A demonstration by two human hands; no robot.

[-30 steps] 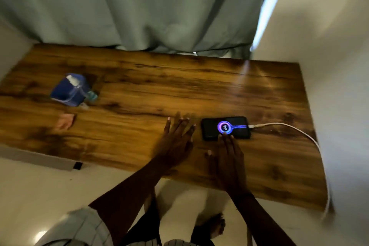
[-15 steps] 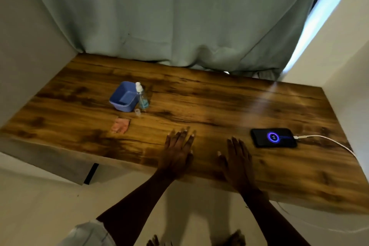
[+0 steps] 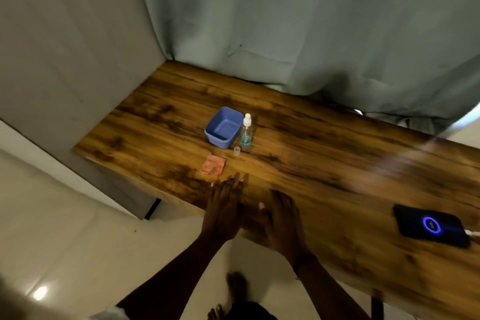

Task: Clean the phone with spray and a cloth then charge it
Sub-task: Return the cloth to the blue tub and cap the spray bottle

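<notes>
The desk (image 3: 324, 153) runs from centre to lower right of the frame. At centre sit a tub (image 3: 223, 127), a spray (image 3: 246, 131) upright beside it, a cloth (image 3: 213, 165) and a small cap (image 3: 237, 150). Both hands lie flat, fingers spread, holding nothing: left hand (image 3: 223, 212), right hand (image 3: 284, 223). The phone (image 3: 431, 226), at lower right, shows a charging ring, its cable (image 3: 472, 233) plugged in. Risks, I judge: a careless arm could snag the cable and drag the phone off the edge, or topple the uncapped spray.
</notes>
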